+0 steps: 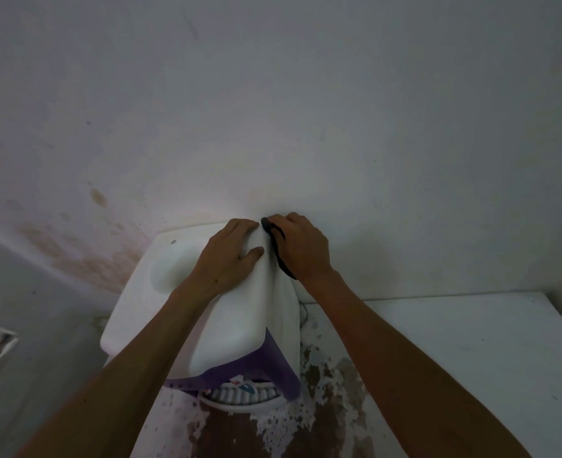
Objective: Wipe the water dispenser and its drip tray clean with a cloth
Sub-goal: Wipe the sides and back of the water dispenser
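**Two hands on top of the water dispenser**

Two bare arms reach up from the bottom of the picture. Between them sits the drip tray (pixel 240 396), white with ribs, at the low front of the water dispenser (pixel 230 325). The water dispenser is white on top and purple lower down. It stands on a tabletop (pixel 454 342) with peeling, patchy paint, right against a stained wall (pixel 273 110).

The left hand (pixel 231 251) rests on the back part of the top, fingers bent over the far edge and thumb stretched out to the side. The right hand (pixel 301 246) is just beside it at the back right corner, fingers curled round a dark cloth (pixel 278 249) and pressing it on the white side (the cloth hangs down under the wrist). The two hands nearly touch.

A thin cord (pixel 302 310) shows by the dispenser's right side.
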{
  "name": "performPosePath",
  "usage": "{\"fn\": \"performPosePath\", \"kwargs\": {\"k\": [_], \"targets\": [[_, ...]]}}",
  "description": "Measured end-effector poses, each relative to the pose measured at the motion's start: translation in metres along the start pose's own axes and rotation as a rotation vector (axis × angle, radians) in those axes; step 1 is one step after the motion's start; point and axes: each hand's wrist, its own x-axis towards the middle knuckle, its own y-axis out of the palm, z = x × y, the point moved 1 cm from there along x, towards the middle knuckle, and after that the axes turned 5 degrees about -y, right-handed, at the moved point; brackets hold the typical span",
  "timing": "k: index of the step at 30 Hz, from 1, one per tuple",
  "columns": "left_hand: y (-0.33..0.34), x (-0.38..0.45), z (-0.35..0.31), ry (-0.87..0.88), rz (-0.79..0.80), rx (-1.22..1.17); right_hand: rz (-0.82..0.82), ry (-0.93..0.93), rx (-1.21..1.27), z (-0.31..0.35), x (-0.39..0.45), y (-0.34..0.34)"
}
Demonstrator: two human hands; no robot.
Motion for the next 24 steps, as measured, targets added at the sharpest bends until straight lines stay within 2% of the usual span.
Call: {"fn": "performPosePath", "kwargs": {"k": [2, 4, 5, 8, 9, 14, 18, 20, 22, 24], "targets": [[0.0, 0.0, 0.0, 0.004, -0.004, 0.001, -0.018, -0.01, -0.078, 0.003, -0.004, 0.002], [-0.001, -0.001, -0.001, 0.01, -0.01, -0.003, -0.006, 0.062, -0.077, 0.005, -0.009, 0.004], [-0.001, -0.002, -0.001, 0.009, -0.016, -0.006, 0.026, 0.108, -0.064, 0.002, -0.014, 0.006], [-0.002, -0.002, -0.001, -0.005, -0.024, -0.011, 0.266, 0.256, 0.055, -0.015, -0.035, 0.01], [-0.003, -0.002, -0.001, -0.003, -0.02, -0.009, 0.27, 0.273, 0.11, -0.018, -0.041, 0.009], [-0.002, -0.002, -0.001, -0.015, 0.005, -0.004, -0.04, 0.177, 0.338, 0.003, -0.03, 0.006], [0.0, -0.001, 0.001, -0.008, 0.001, -0.005, -0.08, 0.149, 0.328, 0.002, -0.022, 0.013], [0.001, 0.001, 0.002, 0.005, -0.014, -0.001, 0.004, 0.241, 0.34, -0.01, -0.035, 0.021], [0.0, 0.002, 0.002, 0.004, -0.013, 0.002, 0.177, 0.362, 0.356, -0.025, -0.051, 0.026], [0.0, 0.0, 0.001, 0.002, -0.001, 0.007, 0.28, 0.403, 0.386, -0.033, -0.058, 0.023]]}}
